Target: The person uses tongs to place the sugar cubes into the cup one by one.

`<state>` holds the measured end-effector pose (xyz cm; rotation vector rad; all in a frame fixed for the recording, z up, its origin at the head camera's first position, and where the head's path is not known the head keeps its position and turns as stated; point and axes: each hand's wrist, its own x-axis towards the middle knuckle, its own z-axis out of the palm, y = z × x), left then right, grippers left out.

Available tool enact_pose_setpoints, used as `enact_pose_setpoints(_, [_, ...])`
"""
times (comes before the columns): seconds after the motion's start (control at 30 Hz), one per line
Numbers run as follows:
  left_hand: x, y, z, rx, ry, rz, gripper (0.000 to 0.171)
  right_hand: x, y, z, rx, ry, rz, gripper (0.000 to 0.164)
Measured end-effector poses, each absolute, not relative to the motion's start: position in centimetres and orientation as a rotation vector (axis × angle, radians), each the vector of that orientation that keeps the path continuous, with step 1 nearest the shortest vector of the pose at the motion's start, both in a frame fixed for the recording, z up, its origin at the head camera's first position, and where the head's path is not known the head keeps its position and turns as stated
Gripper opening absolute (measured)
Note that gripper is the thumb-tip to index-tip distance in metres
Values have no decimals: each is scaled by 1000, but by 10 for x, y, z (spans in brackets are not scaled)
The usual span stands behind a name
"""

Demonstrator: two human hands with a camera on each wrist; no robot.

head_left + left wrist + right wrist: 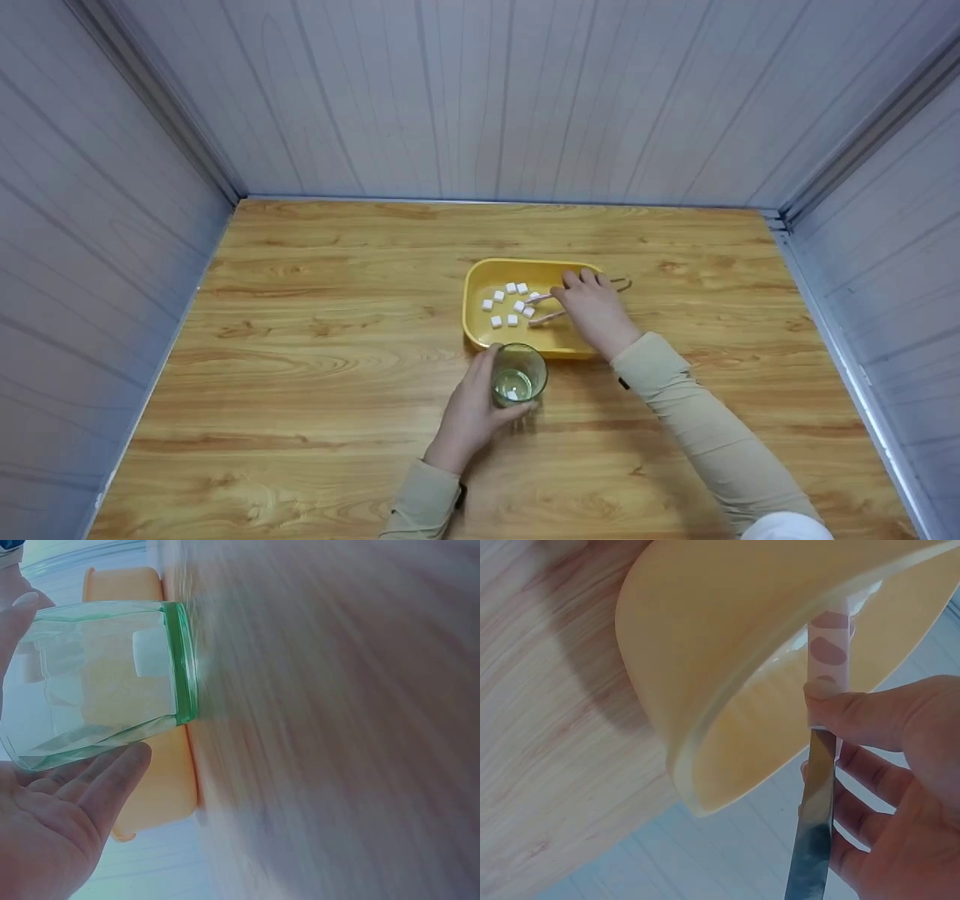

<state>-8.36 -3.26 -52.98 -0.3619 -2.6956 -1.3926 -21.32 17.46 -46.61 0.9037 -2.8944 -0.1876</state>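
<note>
My left hand [466,418] grips a green-tinted drinking glass [531,361] at the near side of a yellow tub [469,327]. Fingers and thumb lie on opposite sides of the glass, and a white cube [152,652] shows inside near its base. Over the tub's right part, my right hand [598,313] holds metal tongs [812,832] with pink, spotted arms. The tong tips are spread apart and reach down among several small white cubes [496,322] on the tub floor. One cube [529,312] sits between the tips.
The tub and glass are on a wood-grain table [330,330]. Pale panelled walls [465,97] rise behind the table and along both sides. A white rounded object [786,526] shows at the bottom right, beside the right sleeve.
</note>
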Motion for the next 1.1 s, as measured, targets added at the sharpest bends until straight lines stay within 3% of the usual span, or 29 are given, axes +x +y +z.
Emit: enact_pose_setpoints(1.1, [-83, -32, -529, -353, -2692, -1401, 100, -212, 174, -468, 944, -2785, -192, 21])
